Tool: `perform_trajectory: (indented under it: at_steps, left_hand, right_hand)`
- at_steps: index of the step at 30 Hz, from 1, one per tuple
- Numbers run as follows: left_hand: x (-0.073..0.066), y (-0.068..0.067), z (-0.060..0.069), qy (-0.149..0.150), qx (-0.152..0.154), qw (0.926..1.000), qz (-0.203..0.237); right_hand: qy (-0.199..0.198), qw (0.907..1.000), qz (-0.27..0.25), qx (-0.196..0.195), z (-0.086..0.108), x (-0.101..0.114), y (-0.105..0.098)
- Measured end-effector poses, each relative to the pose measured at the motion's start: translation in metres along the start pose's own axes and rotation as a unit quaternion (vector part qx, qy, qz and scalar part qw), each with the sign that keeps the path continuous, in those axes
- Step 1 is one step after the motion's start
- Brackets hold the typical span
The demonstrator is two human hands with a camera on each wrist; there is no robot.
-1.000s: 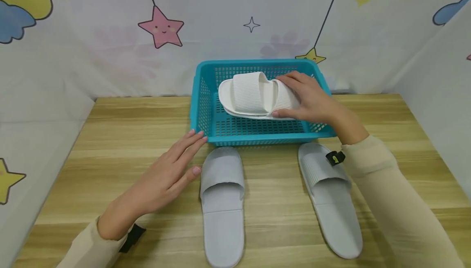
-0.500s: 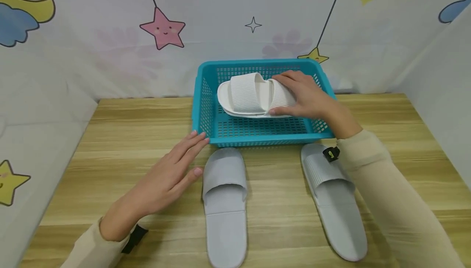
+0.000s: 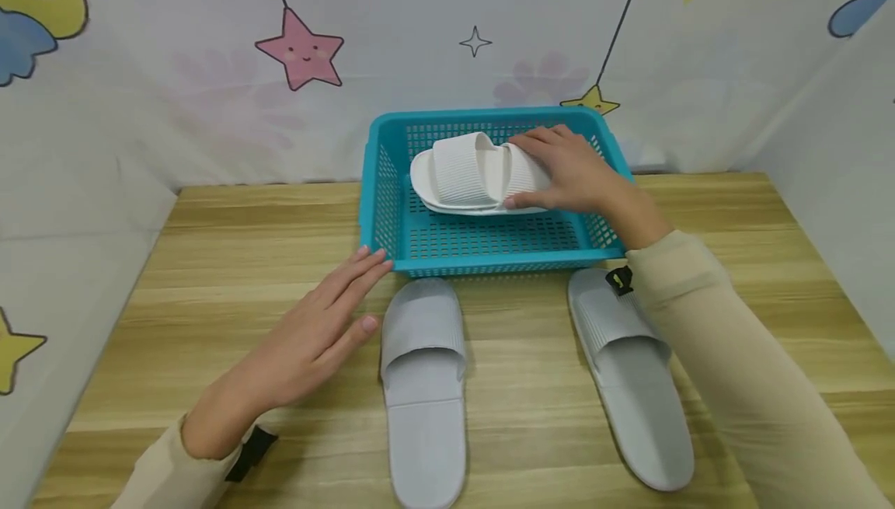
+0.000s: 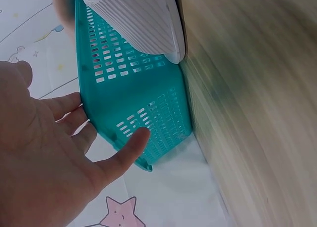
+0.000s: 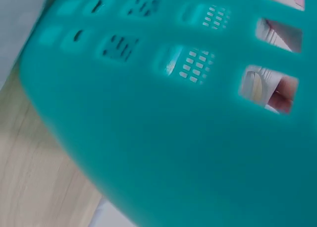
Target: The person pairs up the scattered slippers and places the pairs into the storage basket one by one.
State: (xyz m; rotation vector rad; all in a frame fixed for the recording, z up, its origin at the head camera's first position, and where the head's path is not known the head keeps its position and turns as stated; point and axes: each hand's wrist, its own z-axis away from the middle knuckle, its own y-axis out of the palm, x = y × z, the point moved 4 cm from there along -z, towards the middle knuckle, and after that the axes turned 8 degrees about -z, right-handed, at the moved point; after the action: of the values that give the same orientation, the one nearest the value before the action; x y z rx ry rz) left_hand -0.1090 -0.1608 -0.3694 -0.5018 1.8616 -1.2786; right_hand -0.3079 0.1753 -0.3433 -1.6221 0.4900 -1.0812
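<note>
My right hand [image 3: 569, 171] reaches into the teal basket [image 3: 489, 263] and grips a pair of white slippers [image 3: 461, 175] with ribbed straps, thumb on the near side and fingers on the far side. The slippers lie lengthwise, stacked together, toward the basket's back. My left hand [image 3: 304, 346], fingers straight, touches the basket's front left corner with its fingertips; in the left wrist view these fingers [image 4: 67, 105] meet the rim. In the right wrist view the basket wall [image 5: 148, 133] fills most of the picture, and a fingertip [image 5: 283, 95] shows through a hole.
A grey slipper [image 3: 425, 431] lies in front of the basket's left end, toe toward it. Another grey slipper [image 3: 643, 408] lies slanted at the right, partly beneath the right sleeve [image 3: 692, 284]. The wooden table [image 3: 266, 237] meets a patterned white cloth [image 3: 391, 35] behind.
My right hand and the white slippers have shifted slightly left and toward the back within the basket. My left hand stays at the front left corner.
</note>
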Motion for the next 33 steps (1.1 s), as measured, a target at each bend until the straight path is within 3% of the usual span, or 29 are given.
perform_trajectory:
  at_steps: [10, 22, 33]
  left_hand:
    - [0.001, 0.0, -0.002, -0.005, 0.001, 1.0, 0.002]
    - [0.0, -0.001, -0.001, -0.018, 0.015, 0.9997, 0.004]
    - [-0.002, -0.004, -0.003, -0.01, 0.01, 0.9998, 0.011]
  right_hand:
    - [0.047, 0.9986, 0.0, 0.024, -0.006, -0.011, 0.009]
    - [0.052, 0.9986, 0.002, 0.011, -0.006, -0.014, 0.014]
    - [0.072, 0.9962, -0.029, 0.039, -0.008, -0.014, 0.019]
